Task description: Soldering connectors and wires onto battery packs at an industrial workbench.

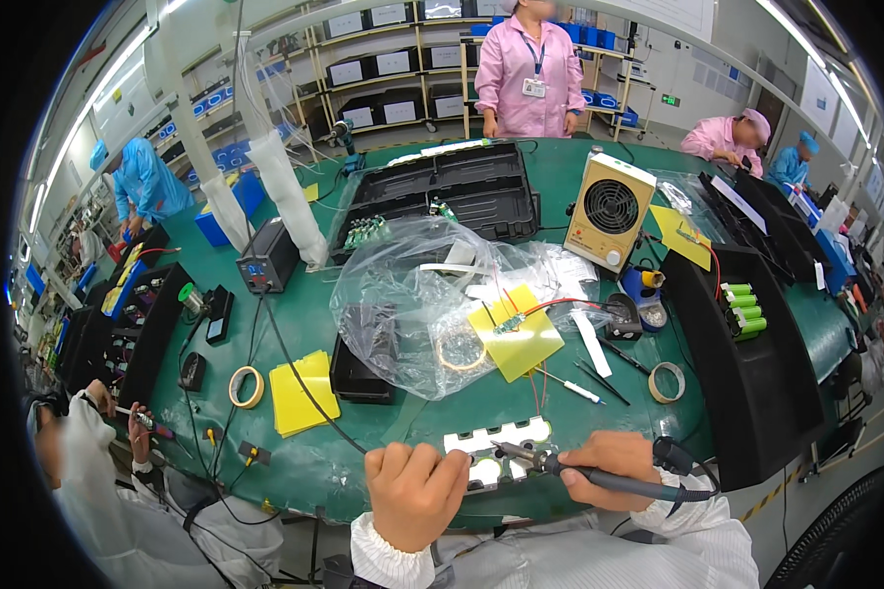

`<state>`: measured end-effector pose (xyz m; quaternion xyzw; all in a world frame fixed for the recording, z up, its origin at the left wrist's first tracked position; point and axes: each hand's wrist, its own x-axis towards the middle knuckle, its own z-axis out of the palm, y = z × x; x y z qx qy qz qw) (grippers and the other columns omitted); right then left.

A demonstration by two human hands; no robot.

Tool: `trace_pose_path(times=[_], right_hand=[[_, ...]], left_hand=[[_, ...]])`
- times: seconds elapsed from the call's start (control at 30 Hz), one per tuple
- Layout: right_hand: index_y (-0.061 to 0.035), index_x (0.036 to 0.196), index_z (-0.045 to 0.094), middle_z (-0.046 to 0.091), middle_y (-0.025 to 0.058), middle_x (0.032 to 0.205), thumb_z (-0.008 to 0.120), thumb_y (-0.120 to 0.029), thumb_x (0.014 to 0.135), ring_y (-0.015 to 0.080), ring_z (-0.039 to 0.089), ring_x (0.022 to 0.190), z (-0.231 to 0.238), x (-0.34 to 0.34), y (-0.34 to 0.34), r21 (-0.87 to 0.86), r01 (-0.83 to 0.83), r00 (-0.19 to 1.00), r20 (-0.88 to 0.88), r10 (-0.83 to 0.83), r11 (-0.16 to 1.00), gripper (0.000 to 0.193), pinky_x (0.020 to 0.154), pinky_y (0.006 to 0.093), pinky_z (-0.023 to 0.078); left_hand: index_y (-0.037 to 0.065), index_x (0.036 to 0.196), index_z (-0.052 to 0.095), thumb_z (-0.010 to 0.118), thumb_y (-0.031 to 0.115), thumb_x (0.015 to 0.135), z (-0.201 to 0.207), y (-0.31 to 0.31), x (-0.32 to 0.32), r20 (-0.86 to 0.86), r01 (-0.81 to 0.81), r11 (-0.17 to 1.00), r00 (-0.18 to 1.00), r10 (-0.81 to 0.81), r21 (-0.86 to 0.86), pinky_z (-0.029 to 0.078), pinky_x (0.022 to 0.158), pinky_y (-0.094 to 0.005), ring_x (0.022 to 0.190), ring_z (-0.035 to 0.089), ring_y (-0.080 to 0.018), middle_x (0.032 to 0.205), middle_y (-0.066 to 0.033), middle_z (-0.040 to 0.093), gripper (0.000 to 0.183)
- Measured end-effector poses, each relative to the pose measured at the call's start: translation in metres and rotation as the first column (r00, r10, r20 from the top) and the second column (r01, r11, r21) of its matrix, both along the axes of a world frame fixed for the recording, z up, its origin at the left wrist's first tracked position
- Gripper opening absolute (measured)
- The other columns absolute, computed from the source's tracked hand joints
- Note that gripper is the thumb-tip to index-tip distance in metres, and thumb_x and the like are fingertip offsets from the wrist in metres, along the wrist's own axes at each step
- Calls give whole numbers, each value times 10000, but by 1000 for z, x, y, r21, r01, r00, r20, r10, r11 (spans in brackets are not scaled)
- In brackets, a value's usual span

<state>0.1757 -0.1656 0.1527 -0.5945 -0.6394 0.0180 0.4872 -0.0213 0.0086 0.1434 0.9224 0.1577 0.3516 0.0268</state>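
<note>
My right hand [614, 464] grips a soldering iron [599, 477] by its dark handle. The iron's metal tip points left and lies over a small battery pack [501, 437] with a white top and bright round ends, near the table's front edge. Just left of the pack, my left hand [414, 491] is closed, thumb against fingers; what it may hold is hidden. Thin red wires [540, 388] run from the pack's far side toward a small green circuit board [509, 324] on a yellow sheet [528, 355].
Beyond the pack lie a clear plastic bag [393, 314], tweezers [604, 383] and tape rolls [667, 383]. A beige fan unit [611, 211] stands behind. Black foam blocks [746, 373] flank the right. A black cable [309, 378] crosses the green table [295, 452]. Co-workers surround it.
</note>
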Motion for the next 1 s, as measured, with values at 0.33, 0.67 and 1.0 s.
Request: trace_pose_path(times=[0.33,0.67,1.0], right_hand=[[14,874,715,638,105,639,783,-50,720,214,588,500,-6,1,1,31,56,998,-42,-54,998,180,458,301,441],[11,854,711,641,98,641,770,-17,686,208,595,511,-3,-1,3,95,18,1000,23,-20,995,181,457,295,459],[13,862,708,625,84,657,770,-12,679,197,569,506,-2,-3,1,101,-42,989,146,27,994,195,446,299,439]], left_hand=[[155,802,689,797,126,679,0,-1,3,-1,18,1000,1000,-18,-8,309,706,-365,691,461,-183,672,39,464,166],[152,800,691,795,125,685,-4,-1,5,-7,25,1000,1000,-25,-12,311,709,-368,696,463,-182,674,38,469,157],[133,795,690,763,102,654,3,-1,-13,33,-2,997,999,5,-81,318,716,-365,697,478,-198,691,21,519,162]])
